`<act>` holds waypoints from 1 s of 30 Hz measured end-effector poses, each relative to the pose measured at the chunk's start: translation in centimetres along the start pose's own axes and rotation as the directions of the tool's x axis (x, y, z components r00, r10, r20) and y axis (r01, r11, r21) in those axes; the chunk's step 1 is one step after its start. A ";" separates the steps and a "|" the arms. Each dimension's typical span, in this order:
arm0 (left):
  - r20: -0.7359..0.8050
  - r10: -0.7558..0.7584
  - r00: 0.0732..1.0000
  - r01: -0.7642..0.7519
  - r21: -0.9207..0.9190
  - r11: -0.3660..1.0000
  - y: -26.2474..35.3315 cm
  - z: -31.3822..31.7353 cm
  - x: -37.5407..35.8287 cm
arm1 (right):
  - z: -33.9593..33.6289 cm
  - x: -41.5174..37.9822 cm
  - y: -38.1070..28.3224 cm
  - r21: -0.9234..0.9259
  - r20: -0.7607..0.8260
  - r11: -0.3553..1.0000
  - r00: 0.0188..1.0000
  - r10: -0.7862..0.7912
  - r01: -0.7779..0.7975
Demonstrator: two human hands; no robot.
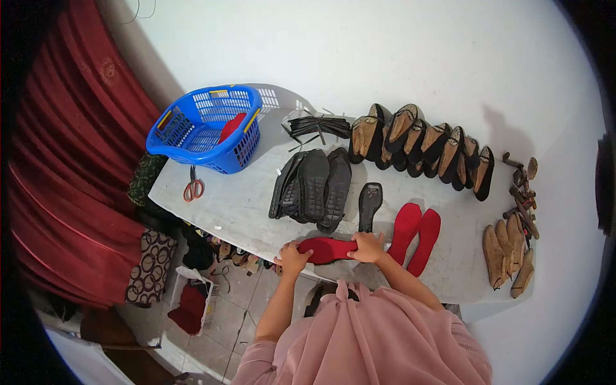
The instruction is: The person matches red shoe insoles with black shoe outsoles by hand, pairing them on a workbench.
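Between both hands lies a red insole (328, 249) with a dark sole edge showing beneath it, held near the front edge of the table (244, 205). My left hand (294, 258) grips its left end, thumb on top. At the other end, my right hand (369, 248) pinches it with the thumb over the red face. Just beyond my right hand is a single black shoe sole (370, 200). Two more red insoles (405, 226) lie side by side to its right. A pile of black soles (312, 186) sits behind the held piece.
A blue basket (204, 156) with red material inside stands at the left, orange-handled scissors (193, 188) before it. Black strips (319, 126) and a row of black shoes on wooden lasts (428, 146) line the wall. Loose wooden lasts (495, 253) lie at the right end.
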State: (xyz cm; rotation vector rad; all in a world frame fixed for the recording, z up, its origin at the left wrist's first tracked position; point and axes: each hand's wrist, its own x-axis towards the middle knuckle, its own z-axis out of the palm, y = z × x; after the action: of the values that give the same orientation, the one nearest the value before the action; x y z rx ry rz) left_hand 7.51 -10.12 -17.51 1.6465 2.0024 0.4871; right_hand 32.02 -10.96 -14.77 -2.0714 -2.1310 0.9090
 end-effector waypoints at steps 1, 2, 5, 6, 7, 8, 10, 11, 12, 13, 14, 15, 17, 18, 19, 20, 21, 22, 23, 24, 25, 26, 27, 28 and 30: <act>0.038 0.007 0.999 -0.004 -0.061 0.998 -0.3 0.1 0.3 | -0.4 -0.1 -0.2 0.012 0.011 1.000 1.000 -0.006 0.005; 0.075 0.017 0.997 -0.007 -0.121 0.993 -0.6 0.2 0.6 | -0.2 0.0 0.1 0.092 0.032 0.995 0.999 -0.025 0.022; 0.011 0.087 0.996 -0.074 -0.429 0.900 -2.8 1.7 1.1 | 1.4 0.7 1.9 0.260 0.004 0.961 0.995 -0.099 0.094; 0.027 0.087 0.996 -0.063 -0.480 0.875 -2.9 1.8 1.2 | 1.7 0.5 2.2 0.264 -0.054 0.955 0.990 -0.129 0.138; 0.044 0.086 0.995 -0.050 -0.530 0.847 -3.1 1.8 1.3 | 1.9 0.5 2.4 0.265 -0.111 0.947 0.981 -0.159 0.183; 0.060 0.085 0.995 -0.035 -0.577 0.816 -3.2 1.9 1.3 | 1.9 0.6 2.8 0.198 -0.041 0.959 0.979 -0.199 0.203; 0.079 0.122 0.989 -0.053 -0.587 0.808 -2.2 0.9 1.1 | 0.8 0.6 2.6 0.066 0.107 0.964 0.958 -0.265 0.259; 0.086 0.140 0.986 -0.062 -0.593 0.803 -1.7 0.3 1.0 | 1.0 0.6 2.9 0.093 0.083 0.951 0.950 -0.301 0.294; 0.133 0.162 0.978 -0.032 -0.670 0.742 -1.5 -0.1 1.0 | 1.3 0.3 3.1 0.117 0.060 0.936 0.938 -0.340 0.332; 0.171 0.187 0.967 0.001 -0.741 0.671 -1.2 -0.7 1.1 | 1.3 0.3 3.1 0.136 0.037 0.918 0.924 -0.382 0.374; 0.202 0.216 0.955 0.036 -0.803 0.595 -1.0 -1.4 1.1 | 1.3 0.2 3.2 0.175 0.044 0.921 0.931 -0.361 0.349; 0.213 0.236 0.948 0.044 -0.824 0.565 -0.5 -2.3 0.9 | 0.0 -0.9 2.4 0.213 0.052 0.921 0.938 -0.343 0.326; 0.224 0.282 0.933 0.055 -0.862 0.504 0.8 -4.4 0.3 | -1.4 -1.6 1.4 0.256 0.060 0.920 0.945 -0.321 0.296; 0.200 0.291 0.935 0.026 -0.860 0.510 1.1 -5.2 0.2 | -1.5 -1.5 1.2 0.266 0.059 0.920 0.948 -0.313 0.288; 0.195 0.302 0.933 0.003 -0.845 0.535 1.5 -6.0 0.3 | -2.4 -1.7 0.4 0.277 0.059 0.920 0.951 -0.303 0.276; 0.193 0.313 0.930 -0.016 -0.828 0.560 1.8 -6.9 0.6 | -3.3 -2.2 -0.5 0.258 0.018 0.921 0.952 -0.307 0.292; 0.193 0.325 0.926 -0.036 -0.810 0.586 2.0 -7.8 0.8 | -4.2 -2.5 -1.5 0.226 0.009 0.929 0.953 -0.304 0.294; 0.195 0.325 0.925 -0.036 -0.809 0.587 2.1 -8.8 1.1 | -5.0 -2.5 -2.4 0.193 -0.002 0.936 0.954 -0.301 0.295; 0.195 0.328 0.924 -0.037 -0.809 0.587 2.1 -9.7 1.4 | -5.8 -2.4 -3.2 0.158 -0.016 0.942 0.955 -0.297 0.296; 0.194 0.332 0.923 -0.040 -0.810 0.585 2.1 -10.5 1.7 | -6.3 -2.3 -3.9 0.147 -0.054 0.941 0.953 -0.299 0.304; 0.194 0.337 0.921 -0.043 -0.811 0.584 2.1 -11.4 2.0 | -6.8 -2.2 -4.7 0.143 -0.104 0.932 0.941 -0.322 0.334; 0.174 0.337 0.925 -0.061 -0.809 0.584 2.2 -12.5 2.3 | -7.3 -1.9 -5.6 0.138 -0.156 0.921 0.926 -0.343 0.364; 0.138 0.349 0.927 -0.077 -0.840 0.538 1.9 -12.9 3.0 | -7.6 -1.6 -6.5 0.132 -0.207 0.909 0.908 -0.364 0.395; 0.104 0.359 0.928 -0.093 -0.866 0.491 1.5 -13.2 3.7 | -7.4 -1.1 -7.2 0.118 -0.336 0.876 0.849 -0.407 0.467; 0.159 0.366 0.917 -0.048 -0.867 0.496 0.2 -14.5 5.7 | -8.3 -0.2 -9.6 0.053 -0.355 0.894 0.845 -0.400 0.446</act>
State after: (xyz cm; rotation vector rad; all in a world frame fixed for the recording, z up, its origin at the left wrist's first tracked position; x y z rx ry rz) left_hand -1.66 -3.99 -6.48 1.1823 0.9787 1.0218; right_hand 26.83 -7.39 -3.76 -1.4649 -2.1371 0.5724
